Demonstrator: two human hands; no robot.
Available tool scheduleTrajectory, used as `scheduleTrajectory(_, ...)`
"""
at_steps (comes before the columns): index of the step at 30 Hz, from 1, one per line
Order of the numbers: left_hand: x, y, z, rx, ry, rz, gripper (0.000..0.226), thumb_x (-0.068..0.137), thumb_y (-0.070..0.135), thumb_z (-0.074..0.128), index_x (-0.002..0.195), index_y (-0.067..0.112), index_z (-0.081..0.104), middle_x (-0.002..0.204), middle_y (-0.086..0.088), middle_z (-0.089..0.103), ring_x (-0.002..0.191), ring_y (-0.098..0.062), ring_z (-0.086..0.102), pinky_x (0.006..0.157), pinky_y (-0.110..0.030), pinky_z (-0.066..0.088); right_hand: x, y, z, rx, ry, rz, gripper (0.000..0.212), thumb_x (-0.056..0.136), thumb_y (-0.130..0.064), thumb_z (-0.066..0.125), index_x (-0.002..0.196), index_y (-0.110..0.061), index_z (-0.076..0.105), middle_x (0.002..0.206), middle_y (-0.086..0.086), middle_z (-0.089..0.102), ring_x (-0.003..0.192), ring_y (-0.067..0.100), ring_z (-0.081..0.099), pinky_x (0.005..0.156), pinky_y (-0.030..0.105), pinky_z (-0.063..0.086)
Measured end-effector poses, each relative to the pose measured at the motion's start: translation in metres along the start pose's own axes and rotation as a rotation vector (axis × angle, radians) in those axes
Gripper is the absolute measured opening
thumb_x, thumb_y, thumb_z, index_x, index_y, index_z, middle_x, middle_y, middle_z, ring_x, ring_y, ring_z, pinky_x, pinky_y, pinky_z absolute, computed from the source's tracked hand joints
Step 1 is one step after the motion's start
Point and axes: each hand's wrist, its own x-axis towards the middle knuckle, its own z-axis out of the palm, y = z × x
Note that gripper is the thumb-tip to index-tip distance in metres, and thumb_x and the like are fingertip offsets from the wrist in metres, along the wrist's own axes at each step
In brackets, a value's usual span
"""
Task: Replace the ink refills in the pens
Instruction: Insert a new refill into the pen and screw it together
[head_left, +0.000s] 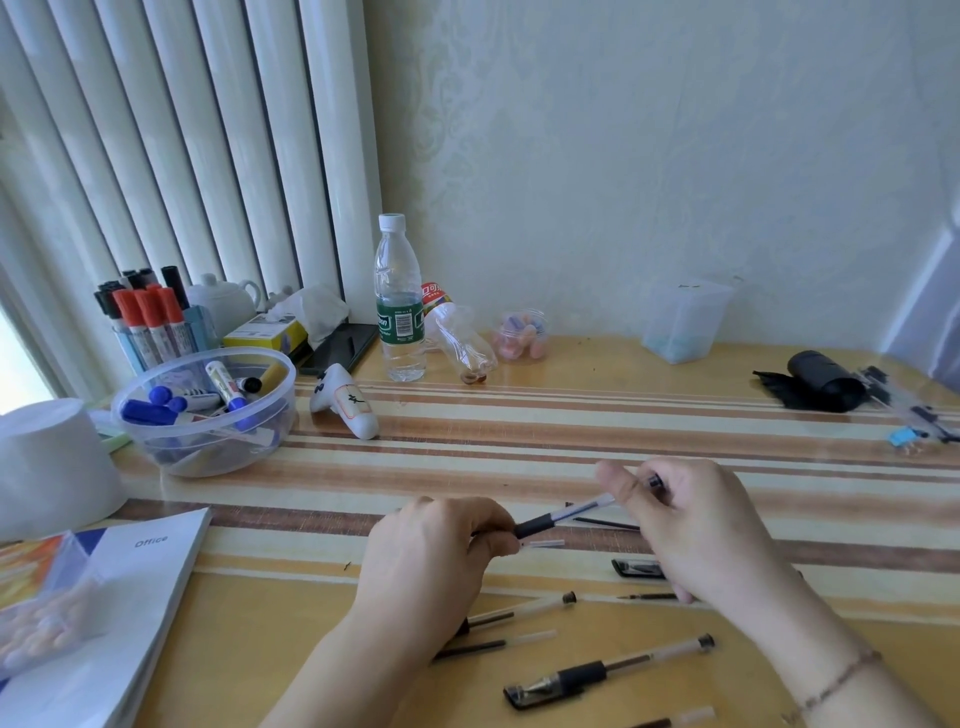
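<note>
A clear gel pen (563, 516) with a black rubber grip hangs between my hands above the striped table. My left hand (436, 556) pinches its tip end by the grip. My right hand (680, 525) holds the clear barrel, whose black end cap sticks out past my fingers. On the table below lie a capped gel pen (610, 670), an open clear barrel (524, 608), a loose refill (483, 646), a thin dark refill (608, 523), a black cap (636, 568) and a short refill tip (649, 597).
A clear bowl of markers (205, 410) and a marker cup (148, 322) stand at the left. A booklet (130, 582) lies at the near left. Behind are a water bottle (399, 301), a white ornament (345, 408), a black roll (815, 382) and a plastic box (683, 322).
</note>
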Motion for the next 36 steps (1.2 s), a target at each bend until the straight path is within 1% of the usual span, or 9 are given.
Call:
scheduleTrajectory(5, -0.001, 0.002, -0.001, -0.051, -0.131, 0.055, 0.020, 0.087, 0.050, 0.057, 0.103, 0.042, 0.064, 0.083, 0.016, 0.073, 0.078, -0.012, 0.061, 0.074, -0.029, 0.050, 0.002, 0.002, 0.001, 0.124, 0.069, -0.067, 0.048, 0.088, -0.051, 0.051, 0.053, -0.018, 0.055, 0.031, 0.017, 0.041, 0.025, 0.020, 0.045, 0.041, 0.041, 0.046)
scheduleTrajectory(11, -0.003, 0.002, -0.001, 0.027, -0.074, 0.046, 0.023, 0.085, 0.056, 0.056, 0.104, 0.050, 0.067, 0.051, 0.004, 0.043, 0.061, -0.015, 0.042, 0.064, -0.030, 0.044, 0.001, 0.000, 0.005, 0.152, 0.107, -0.132, 0.072, 0.084, -0.064, 0.046, 0.051, -0.002, 0.037, 0.035, 0.017, 0.028, 0.031, 0.028, 0.029, 0.039, 0.043, 0.039)
scheduleTrajectory(17, 0.002, -0.007, -0.001, 0.224, 0.164, 0.059, 0.022, 0.079, 0.052, 0.062, 0.073, 0.033, 0.071, 0.040, 0.003, 0.048, 0.042, -0.020, 0.050, 0.040, -0.026, 0.040, -0.008, -0.011, 0.015, 0.404, -0.067, 0.258, 0.074, 0.082, -0.070, 0.042, 0.044, -0.008, 0.029, 0.032, 0.005, 0.025, 0.024, 0.019, 0.035, 0.082, 0.043, 0.054)
scheduleTrajectory(19, 0.004, -0.008, -0.005, 0.245, 0.215, 0.062, 0.015, 0.071, 0.045, 0.069, 0.065, 0.031, 0.069, 0.037, 0.005, 0.050, 0.036, -0.021, 0.048, 0.035, -0.021, 0.033, -0.010, -0.013, 0.018, 0.515, -0.172, 0.352, 0.074, 0.079, -0.075, 0.036, 0.044, -0.010, 0.032, 0.036, 0.002, 0.022, 0.027, 0.019, 0.037, 0.070, 0.040, 0.048)
scheduleTrajectory(22, 0.003, -0.005, -0.005, 0.239, 0.218, -0.008, 0.014, 0.079, 0.048, 0.067, 0.081, 0.035, 0.072, 0.060, 0.008, 0.068, 0.055, -0.021, 0.061, 0.046, -0.027, 0.044, -0.008, -0.010, 0.022, 0.421, -0.123, 0.240, 0.074, 0.083, -0.070, 0.035, 0.051, -0.005, 0.051, 0.036, 0.013, 0.039, 0.034, 0.018, 0.050, 0.060, 0.037, 0.042)
scheduleTrajectory(27, 0.006, -0.003, -0.006, 0.155, 0.135, -0.047, 0.023, 0.089, 0.051, 0.054, 0.102, 0.042, 0.070, 0.117, 0.031, 0.064, 0.090, -0.010, 0.065, 0.063, -0.025, 0.050, -0.004, -0.009, 0.013, 0.410, -0.007, -0.092, 0.008, 0.084, -0.030, 0.068, 0.080, -0.024, 0.071, 0.048, 0.011, 0.060, 0.043, 0.020, 0.051, 0.048, 0.032, 0.045)
scheduleTrajectory(29, 0.006, -0.002, -0.006, 0.134, 0.087, -0.033, 0.023, 0.090, 0.050, 0.053, 0.105, 0.044, 0.069, 0.125, 0.037, 0.056, 0.096, -0.007, 0.065, 0.066, -0.023, 0.049, -0.003, -0.005, 0.012, 0.283, 0.051, -0.139, 0.010, 0.086, -0.023, 0.068, 0.076, -0.024, 0.071, 0.051, 0.008, 0.067, 0.041, 0.014, 0.055, 0.045, 0.025, 0.046)
scheduleTrajectory(32, 0.004, -0.002, -0.003, 0.119, 0.046, -0.027, 0.028, 0.088, 0.055, 0.054, 0.100, 0.037, 0.071, 0.123, 0.037, 0.057, 0.096, -0.006, 0.065, 0.069, -0.023, 0.049, -0.003, -0.003, 0.013, 0.035, 0.123, -0.217, 0.038, 0.089, -0.048, 0.057, 0.067, -0.017, 0.066, 0.043, 0.008, 0.060, 0.033, 0.011, 0.050, 0.040, 0.034, 0.046)
scheduleTrajectory(36, 0.003, -0.006, 0.001, 0.150, 0.024, -0.007, 0.034, 0.084, 0.059, 0.053, 0.093, 0.030, 0.068, 0.104, 0.021, 0.071, 0.085, -0.014, 0.066, 0.066, -0.028, 0.051, -0.005, -0.008, 0.017, 0.153, 0.073, -0.131, 0.065, 0.092, -0.051, 0.048, 0.054, 0.002, 0.045, 0.035, 0.020, 0.044, 0.028, 0.021, 0.041, 0.049, 0.041, 0.049)
